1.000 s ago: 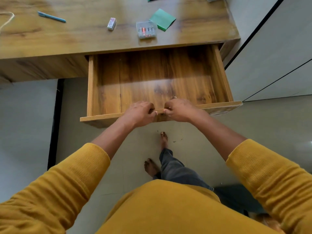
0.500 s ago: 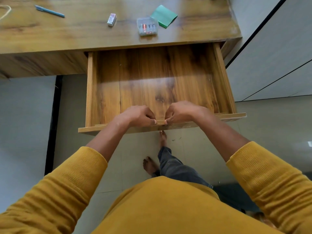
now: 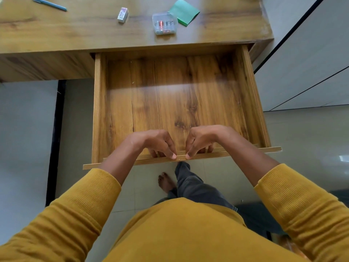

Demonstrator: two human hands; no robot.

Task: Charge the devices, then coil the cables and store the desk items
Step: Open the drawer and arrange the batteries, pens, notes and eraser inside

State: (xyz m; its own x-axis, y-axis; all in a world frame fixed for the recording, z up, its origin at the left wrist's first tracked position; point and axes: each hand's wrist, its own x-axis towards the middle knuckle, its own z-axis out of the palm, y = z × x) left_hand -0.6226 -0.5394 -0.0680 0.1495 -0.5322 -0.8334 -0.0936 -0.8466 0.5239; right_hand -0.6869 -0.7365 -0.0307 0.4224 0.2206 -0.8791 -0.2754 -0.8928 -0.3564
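A wooden drawer (image 3: 98, 110) stands pulled far out of the desk, and nothing lies inside it. My left hand (image 3: 154, 142) and my right hand (image 3: 202, 138) sit side by side at the middle of its front panel. Both hands grip the panel's top edge, thumbs on the outside and fingers curled inside. On the desk top (image 3: 56, 29) behind the drawer lie a clear plastic box (image 3: 165, 23) of small parts, a green paper pad (image 3: 184, 12), a small white eraser (image 3: 122, 15) and a blue pen (image 3: 50, 4).
A white cabinet (image 3: 306, 59) stands close to the drawer's right side. Grey floor tiles (image 3: 24, 138) stretch under and left of the drawer. My feet and legs are directly below the drawer front.
The drawer has slid further out of the desk toward me, with both hands holding its front edge. My fingers now hook over the edge from inside.
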